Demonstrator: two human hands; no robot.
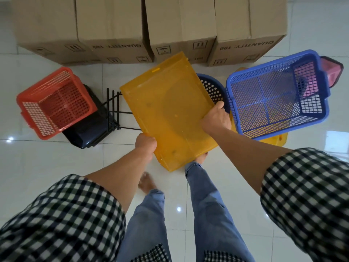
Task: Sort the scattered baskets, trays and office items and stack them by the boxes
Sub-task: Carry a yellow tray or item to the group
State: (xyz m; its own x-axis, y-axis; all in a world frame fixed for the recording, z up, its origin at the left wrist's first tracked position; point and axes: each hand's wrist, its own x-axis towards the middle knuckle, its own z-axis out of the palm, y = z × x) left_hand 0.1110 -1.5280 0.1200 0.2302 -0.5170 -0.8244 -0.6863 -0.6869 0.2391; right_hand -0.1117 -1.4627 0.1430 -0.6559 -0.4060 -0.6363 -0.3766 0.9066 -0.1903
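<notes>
I hold a translucent yellow tray (168, 110) tilted above the floor in the middle of the view. My left hand (145, 143) grips its near left edge and my right hand (216, 118) grips its right edge. A blue mesh basket (277, 97) sits to the right on another yellow tray (281, 138). A dark blue round perforated basket (213, 87) shows between the held tray and the blue basket. At the left, a red mesh basket (56, 103) rests on a black tray (86, 131). Cardboard boxes (113, 29) line the back.
A black wire rack (113, 108) lies between the red basket and the yellow tray. A pink container (330, 72) peeks out behind the blue basket. The white tiled floor (47, 163) spreads around my bare feet (146, 183) below the tray.
</notes>
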